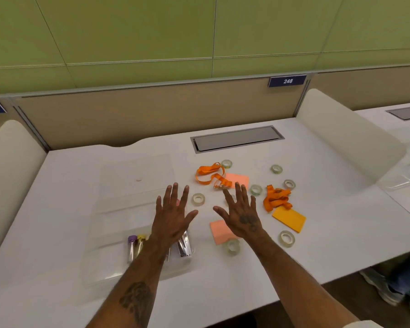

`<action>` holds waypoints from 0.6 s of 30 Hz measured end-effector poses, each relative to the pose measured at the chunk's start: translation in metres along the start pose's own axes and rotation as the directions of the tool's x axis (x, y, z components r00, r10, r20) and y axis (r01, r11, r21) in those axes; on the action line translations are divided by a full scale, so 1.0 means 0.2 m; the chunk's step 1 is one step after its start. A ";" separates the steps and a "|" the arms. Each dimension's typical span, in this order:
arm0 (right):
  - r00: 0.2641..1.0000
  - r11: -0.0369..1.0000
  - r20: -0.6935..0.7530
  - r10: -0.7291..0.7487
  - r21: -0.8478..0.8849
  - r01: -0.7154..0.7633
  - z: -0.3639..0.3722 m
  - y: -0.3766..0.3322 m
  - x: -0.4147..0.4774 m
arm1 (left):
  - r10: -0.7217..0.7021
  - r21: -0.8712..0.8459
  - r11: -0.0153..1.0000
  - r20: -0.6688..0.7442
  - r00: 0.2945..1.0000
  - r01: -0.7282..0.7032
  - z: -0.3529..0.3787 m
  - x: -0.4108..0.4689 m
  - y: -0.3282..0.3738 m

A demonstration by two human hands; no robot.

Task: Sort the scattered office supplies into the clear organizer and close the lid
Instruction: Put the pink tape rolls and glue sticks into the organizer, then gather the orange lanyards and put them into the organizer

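Observation:
The clear organizer (118, 209) lies on the white desk at left, its lid (137, 176) swung open toward the back. Markers with purple and yellow caps (135, 247) lie in a front compartment. My left hand (173, 216) hovers flat, fingers spread, over the organizer's right side. My right hand (240, 214) is spread the same way over a pink sticky pad (219, 232). Several clear tape rolls lie scattered, one (198, 199) between my hands. Two orange lanyards (210, 175) (276, 197), another pink pad (238, 179) and an orange pad (289, 218) lie to the right.
A grey cable hatch (237, 138) is set into the desk (329, 233) at the back. White curved dividers (346, 140) stand on both sides. A tan partition closes the back. A person's shoes (384, 287) show below the desk at the right.

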State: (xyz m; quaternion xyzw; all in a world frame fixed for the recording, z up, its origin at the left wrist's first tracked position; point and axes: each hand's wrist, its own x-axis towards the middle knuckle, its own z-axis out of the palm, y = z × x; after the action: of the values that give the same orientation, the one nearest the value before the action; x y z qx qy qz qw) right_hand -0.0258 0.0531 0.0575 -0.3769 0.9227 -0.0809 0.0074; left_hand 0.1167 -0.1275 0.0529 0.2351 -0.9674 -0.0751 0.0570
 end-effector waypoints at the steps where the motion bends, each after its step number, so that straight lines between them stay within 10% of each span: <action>1: 1.000 1.000 -0.001 0.013 0.001 -0.013 -0.01 0.07 0.00 | 0.009 -0.012 1.000 0.008 1.000 -0.009 0.02 0.03 0.06; 11: 0.995 0.996 -0.087 0.052 0.083 -0.045 -0.04 0.80 0.05 | 0.111 -0.096 0.990 0.087 0.990 -0.103 0.19 0.39 0.70; 18: 0.971 0.972 0.140 0.195 0.100 -0.210 -0.01 1.16 0.13 | 0.124 -0.260 0.964 0.225 0.966 -0.063 0.30 0.58 1.04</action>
State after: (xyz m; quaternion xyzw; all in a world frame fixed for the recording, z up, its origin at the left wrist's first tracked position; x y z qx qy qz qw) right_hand -0.2050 0.1986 0.0244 -0.2839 0.9478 -0.1078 0.0971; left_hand -0.0862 0.0083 0.0377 0.1692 -0.9599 -0.2217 -0.0272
